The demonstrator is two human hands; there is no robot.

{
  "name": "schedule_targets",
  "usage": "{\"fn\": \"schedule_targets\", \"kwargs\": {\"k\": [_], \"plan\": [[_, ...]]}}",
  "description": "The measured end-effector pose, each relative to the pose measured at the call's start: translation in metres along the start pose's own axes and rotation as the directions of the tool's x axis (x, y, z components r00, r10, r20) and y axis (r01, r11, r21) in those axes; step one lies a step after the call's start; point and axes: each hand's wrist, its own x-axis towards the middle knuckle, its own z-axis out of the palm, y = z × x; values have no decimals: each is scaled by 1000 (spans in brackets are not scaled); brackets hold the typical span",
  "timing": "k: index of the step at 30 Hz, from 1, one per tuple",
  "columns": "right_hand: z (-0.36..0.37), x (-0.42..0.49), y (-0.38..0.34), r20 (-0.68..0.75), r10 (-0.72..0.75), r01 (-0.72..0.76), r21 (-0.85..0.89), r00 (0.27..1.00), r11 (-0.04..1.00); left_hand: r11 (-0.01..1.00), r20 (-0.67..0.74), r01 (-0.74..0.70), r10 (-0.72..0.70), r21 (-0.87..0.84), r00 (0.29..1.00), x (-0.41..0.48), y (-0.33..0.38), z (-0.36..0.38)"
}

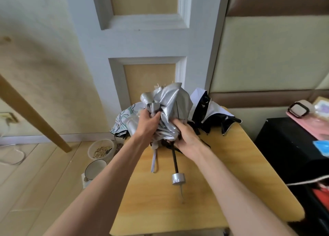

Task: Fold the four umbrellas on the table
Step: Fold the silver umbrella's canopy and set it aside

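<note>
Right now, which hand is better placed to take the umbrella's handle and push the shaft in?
Probably the right hand: it grips the silver umbrella where the black shaft comes out, closest to the handle. The left hand holds it higher up, farther away.

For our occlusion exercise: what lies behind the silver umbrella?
A navy-and-white umbrella shows behind the silver umbrella on the right, a leaf-patterned umbrella on the left. Whatever lies directly behind its bunched canopy is covered.
</note>
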Motion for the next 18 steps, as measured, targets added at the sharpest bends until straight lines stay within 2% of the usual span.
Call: {"fn": "schedule_targets", "kwargs": {"k": [2,3,4,5,6,7,8,10,12,14,16,18], "plan": [[-6,-2,0,-88,-36,38,16,995,999,986,-3,-65,66,154,998,-8,6,9],[-11,-2,-1,-127,-62,66,27,990,997,948,-25,-74,86,311,996,-10,7,15],[-16,-2,-4,-165,-83,89,29,983,996,874,-61,-46,85,483,994,-11,8,20],[-21,-3,-8,-200,-100,105,12,975,994,829,-113,21,51,558,992,-15,10,25],[-26,-5,-14,-225,-116,117,-11,967,993,845,-147,82,-5,528,989,-19,12,30],[-31,-7,-20,-234,-134,129,-39,963,991,903,-141,134,-82,407,987,-22,13,34],[-34,-10,-27,-231,-154,139,-78,961,987,956,-96,184,-166,227,981,-25,13,38],[-40,-16,-37,-209,-190,162,-146,959,976,958,46,283,-281,-44,959,-29,11,45],[-44,-20,-39,-129,-210,180,-215,969,960,950,157,302,-287,-82,945,-34,10,46],[-43,-23,-32,-24,-215,195,-330,976,924,971,194,221,-200,-90,960,-33,4,44],[-41,-20,-21,41,-214,206,-487,976,849,979,157,151,-129,-139,979,-29,-5,41],[-39,-19,-17,100,-232,244,-614,967,751,969,73,164,-152,-188,986,-27,-10,37]]}}
